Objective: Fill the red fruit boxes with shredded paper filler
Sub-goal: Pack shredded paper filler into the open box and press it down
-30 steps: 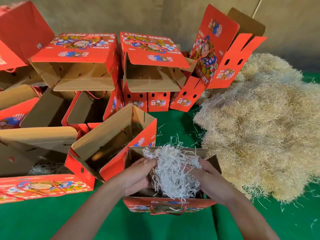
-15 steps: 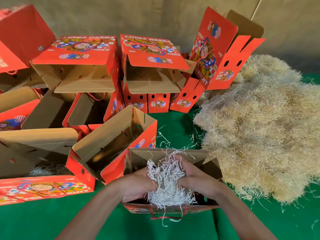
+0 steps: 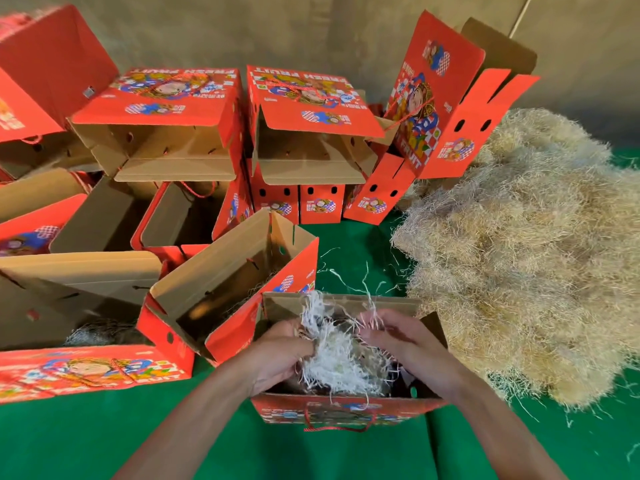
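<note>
An open red fruit box [image 3: 343,412] stands on the green cloth right in front of me. A wad of white shredded paper [image 3: 337,358] sits inside its opening. My left hand [image 3: 280,355] grips the wad's left side with curled fingers. On the right side, my right hand [image 3: 405,344] pinches strands near the top. Both hands are partly inside the box. A big heap of straw-coloured shredded paper [image 3: 530,258] lies to the right.
Another open box [image 3: 239,282] leans just left of mine. A box [image 3: 86,368] at the left edge holds some filler. Several more open red boxes [image 3: 304,133] are stacked behind, one [image 3: 450,98] tilted against the heap. Loose strands dot the green cloth [image 3: 353,268].
The wad has sunk lower into the box and been squeezed smaller. Both hands have moved closer together and further down inside the opening.
</note>
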